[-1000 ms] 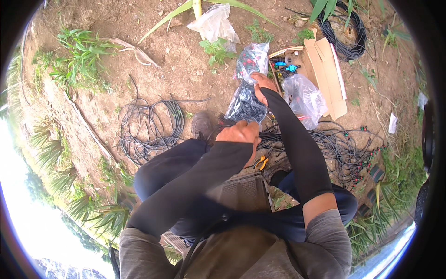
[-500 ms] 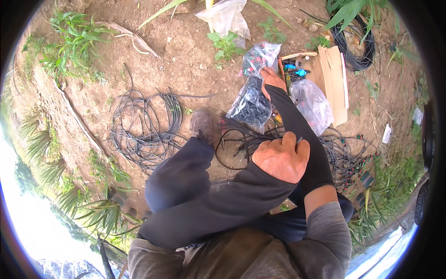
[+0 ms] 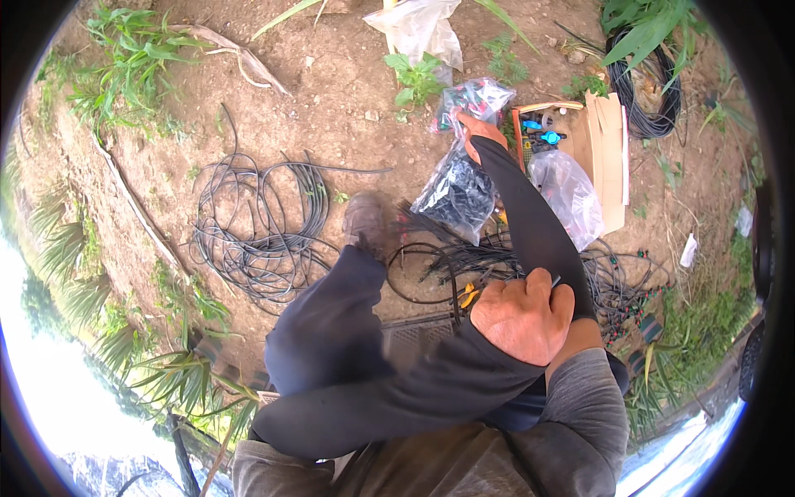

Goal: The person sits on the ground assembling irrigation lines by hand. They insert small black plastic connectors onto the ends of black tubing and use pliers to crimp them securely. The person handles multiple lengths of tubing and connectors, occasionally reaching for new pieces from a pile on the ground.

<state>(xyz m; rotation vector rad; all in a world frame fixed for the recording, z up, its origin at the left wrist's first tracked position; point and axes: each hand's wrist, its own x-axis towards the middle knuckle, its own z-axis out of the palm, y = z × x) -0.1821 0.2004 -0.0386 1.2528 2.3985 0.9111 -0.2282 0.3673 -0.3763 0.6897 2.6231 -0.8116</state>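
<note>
My left hand (image 3: pixel 523 319) is closed in a fist over my right forearm. A small dark tip juts out past its fingers, but the rest of what it grips is hidden. Farther off, my right hand (image 3: pixel 484 135) pinches the clear plastic where two bags meet. Beyond it lies a plastic bag of red and green small parts (image 3: pixel 484 98). On the near side is a plastic bag of black parts (image 3: pixel 455 195), lying on the ground. Thin black tubes (image 3: pixel 472 257) lie in a heap below that bag, with a yellow-handled tool (image 3: pixel 469 294) beside my left hand.
An opened cardboard box (image 3: pixel 611 161) with blue-and-black fittings (image 3: pixel 549 137) stands right of my right hand. Another clear bag (image 3: pixel 567 195) leans on it. Loose black tubing (image 3: pixel 261 224) lies coiled at left, and a second black coil (image 3: pixel 650 87) sits far right. A dark crate (image 3: pixel 418 335) is near my leg.
My left hand has come nearer and to the right, uncovering the yellow-handled tool. My right hand has shifted slightly away along the bags' plastic. The view has moved a little.
</note>
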